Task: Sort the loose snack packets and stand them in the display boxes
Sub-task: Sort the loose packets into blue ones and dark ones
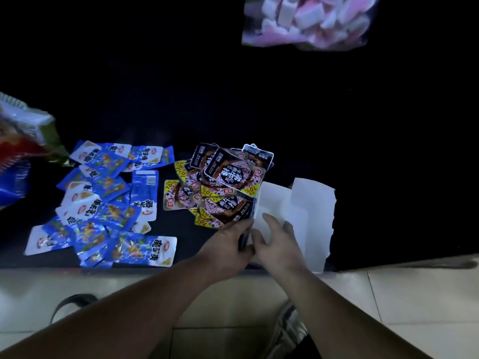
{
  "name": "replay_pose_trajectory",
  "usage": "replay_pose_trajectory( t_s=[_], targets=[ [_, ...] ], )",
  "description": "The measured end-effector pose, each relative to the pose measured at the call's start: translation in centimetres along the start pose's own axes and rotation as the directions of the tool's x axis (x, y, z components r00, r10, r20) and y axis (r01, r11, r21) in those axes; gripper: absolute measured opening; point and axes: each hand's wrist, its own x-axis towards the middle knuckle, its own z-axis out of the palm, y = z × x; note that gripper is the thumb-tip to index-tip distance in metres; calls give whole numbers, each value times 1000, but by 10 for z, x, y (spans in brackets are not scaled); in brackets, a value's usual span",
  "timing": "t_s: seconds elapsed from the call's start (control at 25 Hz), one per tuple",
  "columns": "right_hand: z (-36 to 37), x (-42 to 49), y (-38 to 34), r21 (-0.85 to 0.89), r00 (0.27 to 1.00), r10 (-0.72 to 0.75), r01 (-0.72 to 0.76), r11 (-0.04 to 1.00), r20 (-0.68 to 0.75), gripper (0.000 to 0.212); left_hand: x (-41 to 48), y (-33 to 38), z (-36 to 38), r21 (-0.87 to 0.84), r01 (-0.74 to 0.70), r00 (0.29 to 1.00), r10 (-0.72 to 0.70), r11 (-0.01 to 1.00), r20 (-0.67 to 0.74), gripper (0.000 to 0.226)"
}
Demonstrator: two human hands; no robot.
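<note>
A pile of several blue snack packets [108, 200] lies scattered on the left of the black table. A heap of several dark packets with yellow "10%" corners [220, 180] sits in the middle. An open display box [300, 218] with a white inside lies on its side right of that heap. My left hand [228, 244] grips the box's near left wall. My right hand [274, 242] rests inside the box, fingers spread flat on the white card.
A clear bag of pink and white sweets [308, 19] lies at the far right of the black table [388, 151]. A blurred red, green and blue bag [23, 151] sits at the left edge. Pale floor tiles and a shoe [287, 330] show below the table's front edge.
</note>
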Motion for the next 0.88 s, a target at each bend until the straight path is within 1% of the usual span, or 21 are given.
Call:
replay_pose_trajectory(
  t_s=[0.08,0.16,0.2,0.28,0.36,0.4,0.44,0.48,0.56,0.64,0.68,0.72,0.8,0.84,0.88],
  targets=[
    [-1,-2,-1,-116,1000,2,-5,993,-25,56,0,2,0,-19,31,999,-31,999,-8,72],
    [-7,-5,0,-204,999,-3,-8,979,-54,56,-5,4,-3,-16,51,998,-52,999,-47,66],
    [-8,-6,-3,-273,994,-52,24,962,-96,56,-9,4,-6,-33,49,996,-51,998,-67,64],
    [-7,-7,-17,-389,958,-222,138,911,-180,56,-13,-1,-16,-58,54,992,-61,997,-110,59],
    [-5,-4,-39,-475,869,-421,264,839,-261,57,-17,-10,-31,-94,62,980,-79,994,-182,54],
    [-5,2,-51,-518,821,-494,300,801,-288,58,-18,-17,-39,-104,83,972,-104,991,-211,53],
    [-7,10,-63,-541,798,-534,327,775,-282,59,-19,-25,-47,-101,114,964,-135,988,-227,53],
    [-9,18,-74,-528,806,-540,358,770,-242,59,-20,-32,-53,-99,141,957,-161,985,-240,53],
    [-9,35,-86,-471,856,-507,407,782,-102,64,-17,-44,-63,-105,174,951,-195,979,-238,55],
    [-4,53,-84,-524,889,-455,414,744,55,76,-8,-54,-70,-116,195,955,-215,974,-203,54],
    [-3,55,-80,-590,901,-414,407,698,131,83,-3,-56,-72,-114,189,960,-208,975,-186,51],
    [0,59,-74,-665,904,-378,408,625,200,90,4,-61,-76,-110,189,961,-207,976,-181,46],
    [1,60,-58,-780,902,-340,410,473,268,94,19,-65,-83,-89,197,959,-211,976,-190,39],
    [0,59,-53,-795,895,-345,421,437,284,93,26,-67,-85,-90,192,956,-207,977,-206,39],
    [-1,58,-49,-785,883,-370,440,435,289,92,31,-68,-86,-81,187,952,-201,979,-231,38]
  ],
)
